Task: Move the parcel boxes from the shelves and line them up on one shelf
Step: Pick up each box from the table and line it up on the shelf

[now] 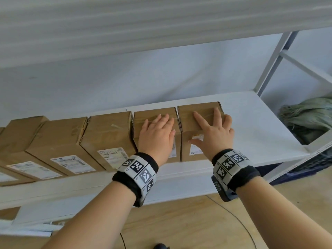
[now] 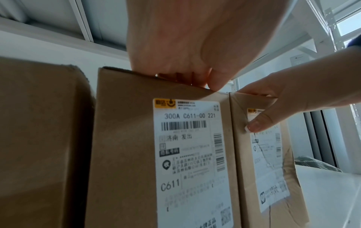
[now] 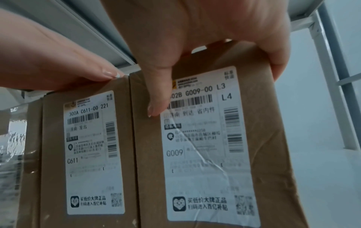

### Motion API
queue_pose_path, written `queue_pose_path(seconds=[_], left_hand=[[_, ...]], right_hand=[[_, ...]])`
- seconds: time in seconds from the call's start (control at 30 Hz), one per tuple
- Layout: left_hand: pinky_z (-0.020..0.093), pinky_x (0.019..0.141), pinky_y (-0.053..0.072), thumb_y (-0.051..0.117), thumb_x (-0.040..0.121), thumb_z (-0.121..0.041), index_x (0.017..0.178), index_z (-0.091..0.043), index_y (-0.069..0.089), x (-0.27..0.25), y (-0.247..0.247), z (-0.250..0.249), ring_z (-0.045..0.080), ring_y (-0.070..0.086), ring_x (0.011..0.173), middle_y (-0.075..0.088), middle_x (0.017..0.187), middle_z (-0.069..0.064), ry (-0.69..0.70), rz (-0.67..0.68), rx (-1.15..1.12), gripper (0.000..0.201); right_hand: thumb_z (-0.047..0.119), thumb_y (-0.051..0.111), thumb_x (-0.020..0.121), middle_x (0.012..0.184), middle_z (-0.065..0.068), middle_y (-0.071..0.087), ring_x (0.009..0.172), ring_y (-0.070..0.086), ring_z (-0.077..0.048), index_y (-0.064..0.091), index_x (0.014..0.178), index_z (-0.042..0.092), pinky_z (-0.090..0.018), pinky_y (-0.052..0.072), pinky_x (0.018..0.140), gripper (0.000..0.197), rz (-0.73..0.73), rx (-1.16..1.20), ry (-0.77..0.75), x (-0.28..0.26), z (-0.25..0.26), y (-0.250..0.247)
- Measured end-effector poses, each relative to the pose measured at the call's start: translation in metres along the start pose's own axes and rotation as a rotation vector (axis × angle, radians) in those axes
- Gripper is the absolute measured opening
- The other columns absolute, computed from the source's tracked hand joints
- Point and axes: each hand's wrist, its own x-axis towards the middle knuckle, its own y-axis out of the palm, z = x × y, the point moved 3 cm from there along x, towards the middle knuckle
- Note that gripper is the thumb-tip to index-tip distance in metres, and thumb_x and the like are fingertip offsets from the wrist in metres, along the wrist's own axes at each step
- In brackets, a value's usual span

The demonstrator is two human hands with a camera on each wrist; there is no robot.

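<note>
Looks mostly done to me. There's a row of brown parcel boxes lined up side by side on the white shelf [image 1: 251, 123], and the G009 box [image 1: 199, 130] is the one at the right end of it. The right hand [image 1: 214, 133] lies flat across its top, fingers spread, thumb down on the front label. The left hand [image 1: 156, 135] rests flat on the C611 box [image 1: 154, 115], touching the G009 box's left side. Neither hand is gripping anything, just pressing. Probably only squaring up left; can't see the other shelves.

Black wristbands [image 1: 136, 174], white tag-marked blocks [image 1: 229, 163]
</note>
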Motion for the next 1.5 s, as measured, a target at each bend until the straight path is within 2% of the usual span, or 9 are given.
queue_pose_path(seconds=[0.3, 0.5, 0.77, 0.9, 1.23, 1.37, 1.43, 1.5], left_hand=[[0.039, 0.118, 0.005, 0.028, 0.101, -0.034, 0.146, -0.026, 0.028, 0.004, -0.004, 0.0, 0.011, 0.011, 0.144, 0.021, 0.155, -0.007, -0.009, 0.017, -0.044, 0.046], [0.043, 0.117, 0.009, 0.033, 0.1, -0.033, 0.146, -0.022, 0.028, 0.008, -0.008, -0.001, 0.015, 0.015, 0.144, 0.024, 0.155, -0.003, -0.027, 0.049, -0.083, 0.048], [0.045, 0.118, 0.011, 0.032, 0.1, -0.03, 0.145, -0.021, 0.031, 0.007, -0.017, -0.005, 0.015, 0.02, 0.142, 0.028, 0.153, -0.003, -0.012, 0.056, -0.101, 0.045], [0.046, 0.117, 0.013, 0.033, 0.1, -0.03, 0.144, -0.021, 0.033, 0.004, -0.02, -0.008, 0.015, 0.022, 0.142, 0.031, 0.152, -0.002, -0.016, 0.059, -0.09, 0.045], [0.041, 0.116, 0.019, 0.034, 0.1, -0.028, 0.144, -0.017, 0.033, -0.012, -0.031, -0.018, 0.015, 0.024, 0.141, 0.032, 0.151, 0.001, -0.011, 0.029, -0.11, 0.045], [0.038, 0.116, 0.02, 0.035, 0.1, -0.026, 0.143, -0.016, 0.035, -0.023, -0.04, -0.021, 0.015, 0.025, 0.14, 0.033, 0.151, 0.001, -0.024, -0.028, -0.156, 0.044], [0.036, 0.116, 0.02, 0.035, 0.1, -0.024, 0.143, -0.015, 0.036, -0.031, -0.045, -0.019, 0.015, 0.027, 0.139, 0.035, 0.15, 0.002, -0.043, -0.071, -0.188, 0.044], [0.032, 0.115, 0.022, 0.036, 0.1, -0.023, 0.141, -0.014, 0.039, -0.041, -0.051, -0.014, 0.015, 0.03, 0.137, 0.038, 0.147, 0.002, -0.066, -0.121, -0.206, 0.042]], right_hand=[[0.055, 0.062, 0.079, 0.155, -0.014, -0.004, 0.137, 0.001, -0.045, 0.007, 0.144, 0.048, -0.053, 0.026, 0.105, 0.086, 0.026, -0.029, -0.007, -0.001, 0.001, -0.001], [0.05, 0.063, 0.081, 0.155, -0.018, -0.003, 0.139, -0.015, -0.043, 0.007, 0.145, 0.043, -0.06, 0.001, 0.11, 0.085, 0.023, -0.006, -0.014, 0.0, 0.003, -0.002], [0.043, 0.064, 0.082, 0.155, -0.015, -0.004, 0.141, -0.016, -0.039, 0.017, 0.144, 0.039, -0.058, -0.005, 0.111, 0.077, 0.009, 0.05, -0.043, 0.0, 0.003, -0.006], [0.046, 0.062, 0.082, 0.155, -0.013, 0.005, 0.142, -0.009, -0.036, 0.021, 0.143, 0.038, -0.057, -0.008, 0.111, 0.074, 0.017, 0.061, -0.076, -0.001, 0.0, -0.008], [0.045, 0.062, 0.083, 0.156, -0.011, 0.002, 0.144, -0.01, -0.029, 0.017, 0.146, 0.036, -0.054, -0.01, 0.112, 0.078, 0.006, 0.105, -0.133, -0.011, -0.001, -0.014], [0.038, 0.062, 0.084, 0.155, -0.015, 0.01, 0.144, -0.006, -0.03, 0.025, 0.146, 0.029, -0.047, -0.014, 0.112, 0.072, -0.1, 0.205, -0.171, -0.019, 0.007, -0.019], [0.028, 0.065, 0.082, 0.151, -0.02, 0.022, 0.144, 0.003, -0.035, 0.036, 0.142, 0.021, -0.046, -0.009, 0.113, 0.067, -0.186, 0.318, -0.207, -0.023, 0.016, -0.022], [0.018, 0.069, 0.079, 0.143, -0.024, 0.035, 0.139, 0.018, -0.04, 0.046, 0.135, 0.012, -0.048, 0.007, 0.114, 0.061, -0.249, 0.446, -0.269, -0.028, 0.029, -0.025]])
